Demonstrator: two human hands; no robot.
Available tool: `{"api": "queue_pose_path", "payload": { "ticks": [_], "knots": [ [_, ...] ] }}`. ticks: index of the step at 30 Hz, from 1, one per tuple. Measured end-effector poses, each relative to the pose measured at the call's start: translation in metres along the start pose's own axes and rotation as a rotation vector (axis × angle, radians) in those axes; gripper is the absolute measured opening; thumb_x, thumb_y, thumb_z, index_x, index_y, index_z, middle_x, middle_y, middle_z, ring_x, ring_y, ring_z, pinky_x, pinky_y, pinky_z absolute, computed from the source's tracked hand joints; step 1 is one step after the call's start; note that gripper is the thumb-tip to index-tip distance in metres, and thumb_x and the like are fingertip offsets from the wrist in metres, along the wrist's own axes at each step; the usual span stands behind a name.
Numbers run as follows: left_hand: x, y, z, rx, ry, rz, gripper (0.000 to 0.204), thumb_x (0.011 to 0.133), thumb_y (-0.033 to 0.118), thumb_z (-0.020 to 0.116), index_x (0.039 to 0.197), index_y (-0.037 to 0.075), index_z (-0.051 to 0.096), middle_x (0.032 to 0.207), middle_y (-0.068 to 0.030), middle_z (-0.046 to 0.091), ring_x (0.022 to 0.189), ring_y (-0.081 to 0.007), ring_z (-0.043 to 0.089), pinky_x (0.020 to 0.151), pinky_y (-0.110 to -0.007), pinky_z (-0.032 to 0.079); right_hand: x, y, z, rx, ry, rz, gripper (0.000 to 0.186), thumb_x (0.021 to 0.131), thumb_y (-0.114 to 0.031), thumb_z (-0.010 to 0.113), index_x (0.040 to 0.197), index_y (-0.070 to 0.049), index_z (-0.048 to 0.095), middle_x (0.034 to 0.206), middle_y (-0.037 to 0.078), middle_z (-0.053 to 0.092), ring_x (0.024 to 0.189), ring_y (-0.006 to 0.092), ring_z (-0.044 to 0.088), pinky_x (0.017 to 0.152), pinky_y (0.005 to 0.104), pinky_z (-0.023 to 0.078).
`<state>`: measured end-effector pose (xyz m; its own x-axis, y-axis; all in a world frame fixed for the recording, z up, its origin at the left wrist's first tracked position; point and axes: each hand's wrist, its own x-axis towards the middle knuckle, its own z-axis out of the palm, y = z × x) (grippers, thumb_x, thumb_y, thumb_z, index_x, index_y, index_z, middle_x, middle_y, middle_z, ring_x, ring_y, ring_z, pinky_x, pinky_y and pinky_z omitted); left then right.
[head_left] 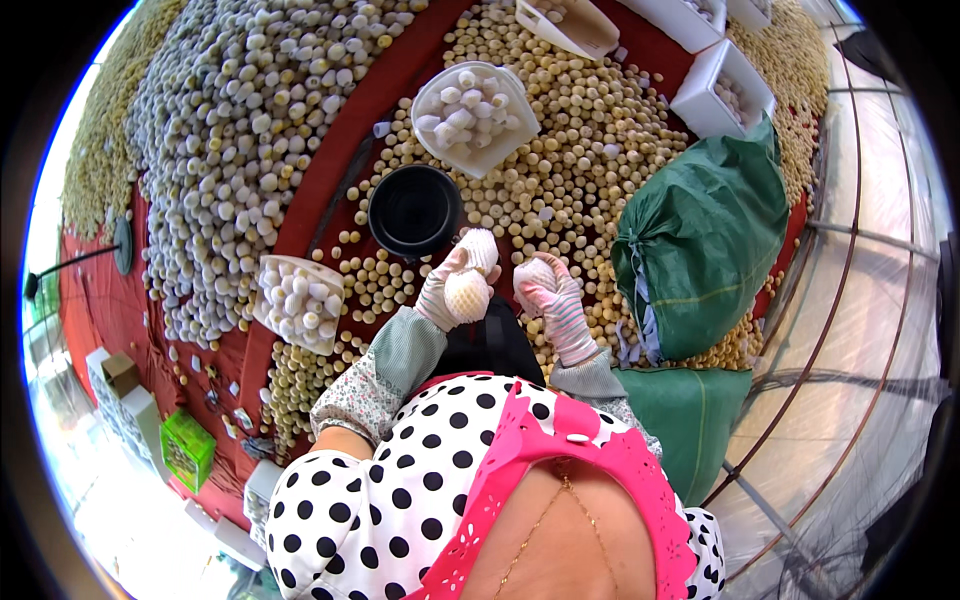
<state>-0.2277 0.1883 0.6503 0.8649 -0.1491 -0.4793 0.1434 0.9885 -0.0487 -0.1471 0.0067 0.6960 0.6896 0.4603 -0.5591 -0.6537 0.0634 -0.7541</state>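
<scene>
My left hand (443, 292), in a striped glove, is closed round two round fruits in white foam nets. One foam-netted fruit (479, 248) points away from me and the other (467, 297) sits nearer my body. Just to the right, my right hand (548, 290), gloved too, has its fingers curled round a whitish netted piece (535, 271); whether a fruit is inside is hidden. A black round bucket (412, 212) stands just beyond my left hand. Past it, a white tub (477, 118) holds several netted fruits.
Bare yellowish fruits (570, 150) cover the red sheet ahead. A large heap of netted fruits (235, 130) lies at left, with a white basket (300, 302) of them nearer. Green sacks (710, 235) stand at right, foam boxes (722, 90) at far right, and a green crate (187, 450) lower left.
</scene>
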Motion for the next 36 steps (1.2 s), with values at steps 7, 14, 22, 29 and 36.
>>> {"api": "queue_pose_path", "payload": {
  "ticks": [7, 14, 22, 29, 36],
  "knots": [
    [-0.035, -0.01, -0.029, -0.021, -0.001, 0.404, 0.04, 0.086, 0.023, 0.064, 0.122, 0.018, 0.046, 0.107, -0.0106, 0.058, 0.085, -0.0293, 0.064, 0.057, -0.041, 0.059, 0.026, -0.009, -0.014, -0.258, -0.118, -0.076, 0.043, 0.074, -0.006, 0.072, 0.111, -0.004, 0.052, 0.099, 0.007, 0.058, 0.084, 0.0143, 0.06, 0.072, 0.0254, 0.053],
    [-0.102, -0.011, -0.084, -0.193, 0.063, 0.515, 0.044, 0.085, 0.041, 0.061, 0.111, 0.007, 0.052, 0.081, -0.0181, 0.064, 0.063, -0.0301, 0.066, 0.052, -0.039, 0.058, 0.018, 0.018, 0.026, -0.288, -0.245, 0.102, 0.05, 0.076, -0.008, 0.071, 0.118, -0.008, 0.046, 0.09, 0.004, 0.056, 0.069, 0.012, 0.058, 0.053, 0.0235, 0.049],
    [-0.2, -0.01, -0.106, -0.28, 0.393, 0.948, 0.047, 0.085, 0.043, 0.058, 0.114, 0.007, 0.051, 0.093, -0.0082, 0.06, 0.072, -0.0209, 0.062, 0.059, -0.036, 0.055, -0.01, 0.06, 0.113, -0.521, -0.503, 0.329, 0.044, 0.075, -0.021, 0.069, 0.109, -0.003, 0.049, 0.088, 0.005, 0.056, 0.063, 0.0132, 0.056, 0.046, 0.0234, 0.047],
    [-0.193, -0.02, -0.107, -0.195, 0.546, 1.205, 0.046, 0.089, 0.023, 0.055, 0.131, 0.01, 0.041, 0.117, -0.0103, 0.053, 0.098, -0.0253, 0.058, 0.079, -0.039, 0.053, -0.046, 0.105, 0.19, -0.826, -0.955, 0.431, 0.059, 0.074, -0.019, 0.075, 0.121, 0.003, 0.048, 0.097, 0.009, 0.061, 0.085, 0.0135, 0.058, 0.077, 0.0254, 0.047],
    [-0.151, -0.032, -0.109, -0.307, 0.583, 1.194, 0.048, 0.088, 0.015, 0.053, 0.133, 0.009, 0.038, 0.123, -0.0127, 0.05, 0.107, -0.0287, 0.054, 0.087, -0.043, 0.051, -0.039, 0.102, 0.181, -1.343, -0.955, 0.053, 0.066, 0.073, -0.031, 0.073, 0.124, 0.002, 0.047, 0.096, 0.015, 0.066, 0.087, 0.0185, 0.064, 0.077, 0.0296, 0.05]
  ]
}}
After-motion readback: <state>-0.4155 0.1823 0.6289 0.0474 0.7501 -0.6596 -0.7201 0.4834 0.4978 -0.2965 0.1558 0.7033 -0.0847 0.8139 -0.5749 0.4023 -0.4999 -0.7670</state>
